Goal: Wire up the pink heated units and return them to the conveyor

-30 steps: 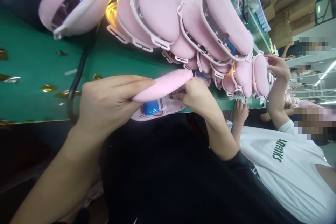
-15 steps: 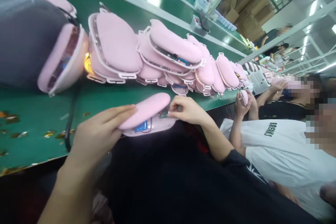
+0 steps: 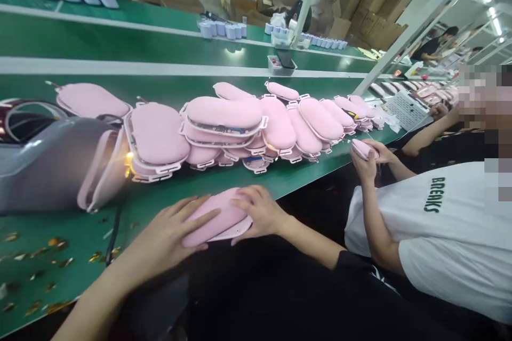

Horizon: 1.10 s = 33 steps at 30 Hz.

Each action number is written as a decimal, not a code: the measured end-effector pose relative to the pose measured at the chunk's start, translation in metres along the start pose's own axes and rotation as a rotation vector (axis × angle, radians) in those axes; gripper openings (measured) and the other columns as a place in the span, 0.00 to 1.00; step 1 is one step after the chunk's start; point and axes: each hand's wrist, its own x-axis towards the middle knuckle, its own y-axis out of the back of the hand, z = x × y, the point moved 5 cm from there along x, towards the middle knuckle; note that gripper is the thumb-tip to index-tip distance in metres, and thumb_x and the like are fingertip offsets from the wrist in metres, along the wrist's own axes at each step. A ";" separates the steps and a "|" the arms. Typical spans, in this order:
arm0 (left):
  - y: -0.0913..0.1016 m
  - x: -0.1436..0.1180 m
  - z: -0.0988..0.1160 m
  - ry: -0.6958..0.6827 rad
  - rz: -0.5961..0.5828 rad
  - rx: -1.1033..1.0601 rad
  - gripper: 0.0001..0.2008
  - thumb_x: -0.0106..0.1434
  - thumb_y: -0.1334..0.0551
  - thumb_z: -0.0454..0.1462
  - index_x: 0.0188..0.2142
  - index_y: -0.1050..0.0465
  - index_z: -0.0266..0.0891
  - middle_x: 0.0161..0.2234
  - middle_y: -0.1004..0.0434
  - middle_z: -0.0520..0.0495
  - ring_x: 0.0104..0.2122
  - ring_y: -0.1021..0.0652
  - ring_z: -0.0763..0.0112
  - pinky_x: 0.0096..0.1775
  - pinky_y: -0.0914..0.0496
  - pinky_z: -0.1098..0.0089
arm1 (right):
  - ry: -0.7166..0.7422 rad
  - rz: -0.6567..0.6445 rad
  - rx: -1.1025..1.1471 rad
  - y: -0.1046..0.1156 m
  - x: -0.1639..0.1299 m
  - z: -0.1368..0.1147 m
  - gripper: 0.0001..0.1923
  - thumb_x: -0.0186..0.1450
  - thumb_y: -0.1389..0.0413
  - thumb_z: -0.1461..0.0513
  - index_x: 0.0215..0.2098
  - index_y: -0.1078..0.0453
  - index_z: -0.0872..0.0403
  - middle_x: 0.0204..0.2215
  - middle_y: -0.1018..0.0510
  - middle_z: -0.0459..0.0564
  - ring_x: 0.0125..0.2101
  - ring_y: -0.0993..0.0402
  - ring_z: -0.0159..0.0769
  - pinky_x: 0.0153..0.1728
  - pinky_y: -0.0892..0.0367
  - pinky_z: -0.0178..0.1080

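Observation:
A rounded pink plastic casing (image 3: 218, 212) is held between my two hands at the near edge of the bench. My left hand (image 3: 176, 229) wraps its left end, fingers spread over the top shell. My right hand (image 3: 262, 210) grips the opposite end, with thumb and fingers around both halves. The two shells lie close together, and a pale lower rim shows along the near side. Whatever is inside the casing is hidden. Behind my hands, a heap of similar pink casings (image 3: 224, 112) with white looped tabs lies along the bench.
A dark grey rounded object (image 3: 44, 160) stands at the left beside a glowing orange light (image 3: 128, 162). Scraps (image 3: 52, 253) litter the green bench (image 3: 152, 194) at the near left. At my right, a co-worker's hands (image 3: 366, 162) hold another pink casing. A plastic bin (image 3: 281, 66) stands further back.
The casing's raised top shell has come down over the lower half, covering the blue part and wires. My right hand has gone from pinching inside to gripping the outside. The view has shifted.

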 end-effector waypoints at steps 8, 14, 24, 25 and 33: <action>0.009 0.013 0.001 0.005 0.081 0.101 0.40 0.66 0.34 0.57 0.74 0.39 0.56 0.64 0.25 0.43 0.54 0.19 0.52 0.51 0.22 0.63 | 0.080 -0.011 -0.006 0.018 0.004 -0.009 0.48 0.58 0.35 0.32 0.64 0.32 0.52 0.63 0.27 0.60 0.58 0.26 0.49 0.62 0.28 0.49; 0.001 0.027 0.032 0.055 0.215 0.229 0.36 0.74 0.43 0.54 0.76 0.46 0.48 0.57 0.23 0.37 0.48 0.19 0.51 0.48 0.21 0.59 | 0.098 0.044 -0.217 0.014 -0.012 0.002 0.41 0.68 0.42 0.35 0.72 0.38 0.42 0.69 0.36 0.60 0.58 0.29 0.48 0.55 0.24 0.48; -0.082 0.191 0.169 0.047 0.284 0.079 0.36 0.74 0.38 0.42 0.76 0.49 0.39 0.64 0.30 0.23 0.53 0.21 0.41 0.48 0.20 0.51 | -0.463 0.256 -0.424 0.129 -0.143 0.122 0.41 0.66 0.43 0.69 0.75 0.42 0.41 0.75 0.38 0.55 0.71 0.40 0.53 0.68 0.36 0.58; -0.093 0.214 0.180 0.054 0.280 0.061 0.36 0.74 0.38 0.40 0.76 0.49 0.38 0.66 0.33 0.22 0.56 0.22 0.41 0.49 0.20 0.51 | -0.555 0.362 -0.455 0.137 -0.156 0.135 0.45 0.64 0.45 0.72 0.76 0.44 0.42 0.76 0.41 0.56 0.73 0.44 0.54 0.69 0.37 0.60; -0.091 0.267 0.180 0.087 0.281 -0.006 0.29 0.72 0.33 0.47 0.68 0.34 0.45 0.69 0.34 0.34 0.65 0.29 0.45 0.61 0.25 0.42 | -0.611 0.968 -0.477 0.056 -0.198 0.135 0.39 0.70 0.47 0.66 0.77 0.51 0.49 0.67 0.38 0.67 0.67 0.35 0.56 0.55 0.21 0.64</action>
